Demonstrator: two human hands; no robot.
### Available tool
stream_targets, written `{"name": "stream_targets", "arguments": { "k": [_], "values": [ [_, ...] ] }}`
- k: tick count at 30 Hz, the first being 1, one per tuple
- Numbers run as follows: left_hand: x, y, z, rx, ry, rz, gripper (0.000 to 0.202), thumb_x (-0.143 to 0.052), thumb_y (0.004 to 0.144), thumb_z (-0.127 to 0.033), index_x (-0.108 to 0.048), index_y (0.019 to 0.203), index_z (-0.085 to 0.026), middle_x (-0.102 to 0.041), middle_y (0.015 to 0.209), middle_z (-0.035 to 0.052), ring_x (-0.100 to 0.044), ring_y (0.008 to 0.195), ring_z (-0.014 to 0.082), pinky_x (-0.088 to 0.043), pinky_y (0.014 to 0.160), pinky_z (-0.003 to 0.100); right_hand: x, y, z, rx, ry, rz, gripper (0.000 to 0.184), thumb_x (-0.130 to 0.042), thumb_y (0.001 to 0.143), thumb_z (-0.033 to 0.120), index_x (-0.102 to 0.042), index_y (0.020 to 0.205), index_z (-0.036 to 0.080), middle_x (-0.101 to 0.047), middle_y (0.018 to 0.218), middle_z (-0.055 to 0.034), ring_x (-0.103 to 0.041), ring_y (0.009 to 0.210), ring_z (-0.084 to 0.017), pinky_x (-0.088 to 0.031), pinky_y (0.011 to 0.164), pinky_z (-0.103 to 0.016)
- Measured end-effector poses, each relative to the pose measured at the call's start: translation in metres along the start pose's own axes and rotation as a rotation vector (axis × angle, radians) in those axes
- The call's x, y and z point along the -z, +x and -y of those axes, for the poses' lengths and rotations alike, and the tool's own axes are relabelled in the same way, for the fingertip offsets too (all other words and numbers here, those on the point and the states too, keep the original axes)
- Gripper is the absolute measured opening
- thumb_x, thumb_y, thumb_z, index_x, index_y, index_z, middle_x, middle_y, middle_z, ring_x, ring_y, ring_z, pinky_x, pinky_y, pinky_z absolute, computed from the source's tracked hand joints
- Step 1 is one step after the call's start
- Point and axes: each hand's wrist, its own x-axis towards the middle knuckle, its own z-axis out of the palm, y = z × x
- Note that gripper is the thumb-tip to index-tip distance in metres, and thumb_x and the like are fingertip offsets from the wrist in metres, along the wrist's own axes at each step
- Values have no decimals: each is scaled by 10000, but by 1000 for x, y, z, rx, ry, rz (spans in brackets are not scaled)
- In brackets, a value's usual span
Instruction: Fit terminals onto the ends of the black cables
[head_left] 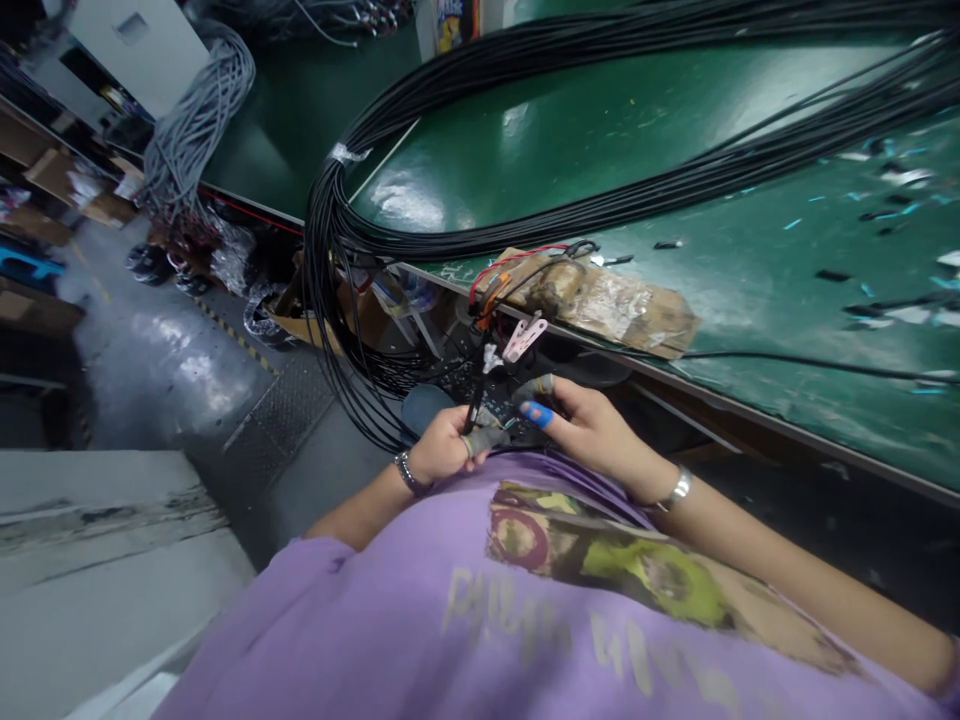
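Note:
My left hand point(447, 447) is closed just in front of my body, with a grey cover on a finger. A black cable point(475, 398) rises from its fingertips. Close by, my right hand point(592, 425) has thumb and forefinger drawn together; blue tape wraps the thumb and a grey cover sits on the forefinger. Whatever is between those fingers is too dark to make out. Beyond both hands, a pink clip point(525, 337) hangs at the bench edge, beside orange and red wires and a taped cardboard piece point(615, 305).
A thick bundle of black cables point(517, 235) loops over the green bench point(570, 150) and hangs off its edge on the left. Cut scraps point(900, 175) litter the bench's right side. Grey cables point(199, 125) hang at the back left, above items on the floor.

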Motion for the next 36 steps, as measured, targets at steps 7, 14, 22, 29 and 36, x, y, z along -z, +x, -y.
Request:
{"name": "stream_targets", "arguments": {
  "k": [7, 14, 22, 29, 36],
  "values": [
    [-1, 6, 15, -157, 88, -66, 359, -754, 629, -437, -565, 736, -151, -554, 593, -24, -498, 521, 81, -437, 531, 212, -1, -2, 1, 32, -51, 73, 156, -550, 805, 314, -610, 730, 192, -645, 712, -34, -577, 664, -171, -477, 638, -288],
    [-4, 5, 14, -321, 517, -317, 142, -661, 605, -104, -550, 554, -177, -498, 598, -4, -444, 609, 119, -391, 637, 246, -5, -1, -4, -158, -35, 25, 171, -537, 759, 320, -544, 655, 184, -597, 609, -12, -512, 569, -149, -413, 523, -256],
    [3, 9, 7, 16, -50, -7, 498, -687, 621, -595, -444, 548, -167, -392, 397, -72, -265, 326, 29, -174, 351, 188, -8, 4, -2, -244, 254, -68, 385, -595, 746, 560, -545, 645, 191, -540, 573, 18, -464, 526, -118, -428, 514, -246],
    [3, 9, 8, 85, -206, 15, 522, -762, 527, -576, -450, 565, -160, -374, 356, -89, -227, 281, 8, -108, 302, 174, -7, 0, -2, -77, 241, 30, 318, -660, 737, 485, -648, 866, 195, -681, 802, -38, -619, 740, -189, -529, 721, -328],
    [4, 9, 10, 185, -351, 94, 480, -805, 477, -470, -451, 580, -164, -378, 334, -91, -215, 263, 6, -83, 302, 165, -8, 1, -3, -147, 353, 105, 325, -675, 717, 505, -661, 750, 182, -683, 747, -30, -605, 686, -174, -525, 714, -338]
  ]
}}
